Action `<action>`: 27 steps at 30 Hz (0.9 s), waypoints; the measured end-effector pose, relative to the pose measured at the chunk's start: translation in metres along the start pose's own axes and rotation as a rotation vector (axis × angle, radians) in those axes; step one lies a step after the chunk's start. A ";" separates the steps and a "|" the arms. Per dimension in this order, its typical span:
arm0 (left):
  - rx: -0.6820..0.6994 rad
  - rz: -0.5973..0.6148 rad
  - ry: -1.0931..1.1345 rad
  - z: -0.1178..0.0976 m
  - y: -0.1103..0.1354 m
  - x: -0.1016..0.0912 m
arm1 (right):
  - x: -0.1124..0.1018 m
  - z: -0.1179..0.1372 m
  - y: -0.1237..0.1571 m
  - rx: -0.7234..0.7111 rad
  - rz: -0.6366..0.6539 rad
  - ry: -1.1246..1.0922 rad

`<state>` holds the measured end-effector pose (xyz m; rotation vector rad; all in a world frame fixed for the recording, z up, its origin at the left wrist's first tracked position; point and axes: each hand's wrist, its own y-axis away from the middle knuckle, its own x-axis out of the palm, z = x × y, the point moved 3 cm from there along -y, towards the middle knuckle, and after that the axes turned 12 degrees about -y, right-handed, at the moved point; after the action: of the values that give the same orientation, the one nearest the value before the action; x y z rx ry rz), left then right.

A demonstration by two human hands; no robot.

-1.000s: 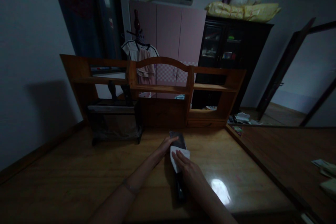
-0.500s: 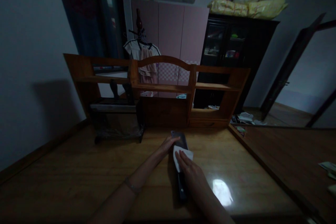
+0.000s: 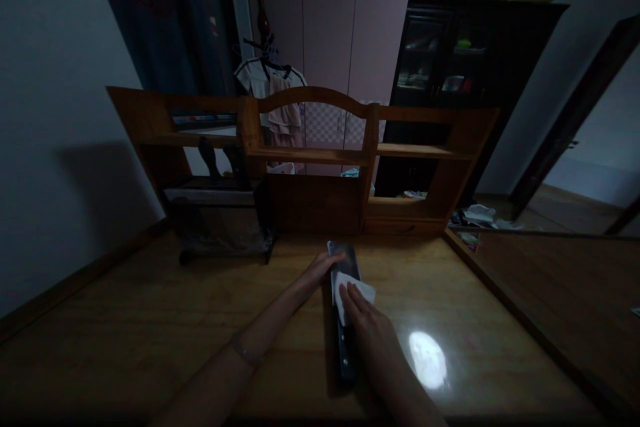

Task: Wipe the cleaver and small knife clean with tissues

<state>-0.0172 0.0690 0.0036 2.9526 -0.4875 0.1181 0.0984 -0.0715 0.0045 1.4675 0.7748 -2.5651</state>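
Note:
A cleaver (image 3: 353, 268) with a broad blade and a black riveted handle lies in front of me, handle toward me. My left hand (image 3: 321, 267) grips the far part of the blade from its left side, thumb across the top face. On the lower blade, near the handle, is a folded white cloth or tissue (image 3: 368, 291). My right hand (image 3: 369, 321) presses it against the metal, fingers laid together over it. The handle is not held; it points toward the table's near edge.
A knife block (image 3: 220, 230) with dark handles upright in it stands at the left back of the wooden table (image 3: 280, 373). Behind is a wooden shelf unit (image 3: 315, 155) with a small drawer (image 3: 403, 227). A wall borders the left side.
The whole view has tilted slightly downward. My right hand and the white cloth have shifted only a little over the blade; the left hand keeps its grip.

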 end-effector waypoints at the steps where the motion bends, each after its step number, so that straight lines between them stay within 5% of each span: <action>1: -0.009 -0.006 0.001 -0.003 0.002 0.001 | 0.000 -0.001 0.001 0.013 0.013 -0.008; 11: -0.026 0.034 0.077 -0.030 0.027 0.008 | 0.003 -0.041 0.006 0.021 -0.008 -0.126; 19: -0.094 0.102 0.142 -0.023 0.024 0.005 | -0.010 0.017 -0.035 -0.094 0.108 -0.350; 27: -0.148 0.155 0.170 -0.003 0.004 0.004 | -0.022 -0.051 -0.024 0.042 -0.012 -0.182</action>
<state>-0.0147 0.0641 0.0079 2.7280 -0.6684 0.3317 0.1423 -0.0309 0.0111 1.2196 0.7115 -2.6919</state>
